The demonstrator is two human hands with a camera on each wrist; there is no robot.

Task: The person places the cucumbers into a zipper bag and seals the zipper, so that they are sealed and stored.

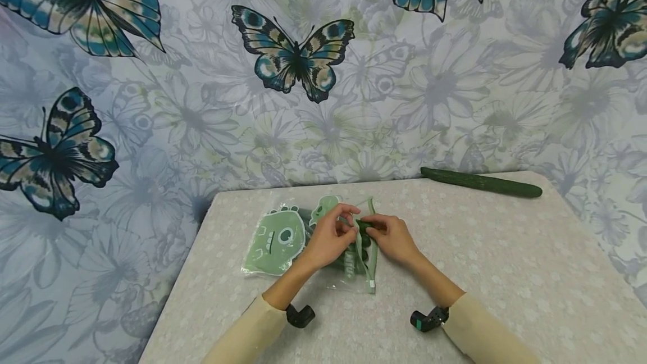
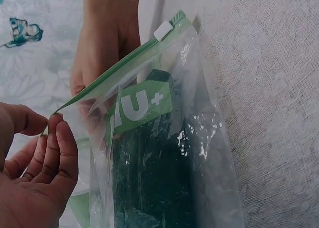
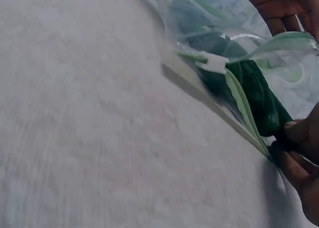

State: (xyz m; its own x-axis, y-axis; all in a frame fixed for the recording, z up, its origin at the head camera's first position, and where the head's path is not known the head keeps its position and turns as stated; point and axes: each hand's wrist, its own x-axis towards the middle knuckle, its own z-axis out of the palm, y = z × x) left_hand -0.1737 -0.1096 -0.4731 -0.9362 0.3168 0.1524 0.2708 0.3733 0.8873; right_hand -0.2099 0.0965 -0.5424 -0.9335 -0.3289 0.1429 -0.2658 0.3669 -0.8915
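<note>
A clear zip bag with a green cartoon print lies on the table, its green-edged mouth spread apart on the right side. My left hand pinches one lip of that mouth between thumb and fingertips, as the left wrist view shows. Dark green cucumbers sit inside, their ends showing at the opening. With thumb and fingers my right hand pinches the end of one cucumber there, close to the other lip. The white zip slider is at one end of the mouth. The bag and its print partly hide the cucumbers.
A long loose cucumber lies at the back right of the table, which wears a pale patterned cloth. Right behind it stands a wall covering printed with butterflies and flowers.
</note>
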